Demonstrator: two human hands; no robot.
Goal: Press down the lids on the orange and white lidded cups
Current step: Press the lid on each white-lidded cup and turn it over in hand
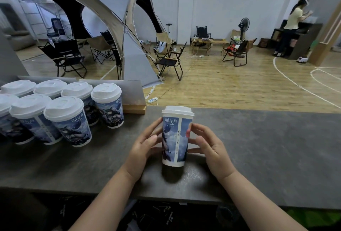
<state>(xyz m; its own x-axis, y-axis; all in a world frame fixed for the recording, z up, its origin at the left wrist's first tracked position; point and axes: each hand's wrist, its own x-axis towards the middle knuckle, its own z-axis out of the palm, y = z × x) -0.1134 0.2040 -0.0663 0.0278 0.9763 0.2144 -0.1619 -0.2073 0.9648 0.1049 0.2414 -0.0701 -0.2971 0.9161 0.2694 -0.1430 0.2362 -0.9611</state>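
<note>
One cup [175, 138] stands upright mid-counter [258, 147], its white lid [178, 111] on and untouched. The left hand [145, 142] and right hand [208, 144] flank its sides with fingers loosely extended, neither wrapped round it. Risk noted: without a firm hold, an off-centre push on the lid could tip the tall, narrow cup or crumple its wall. Room is ample to the right, the other lidded cups [68, 112] crowd the left, and the counter's near edge lies just behind the wrists.
</note>
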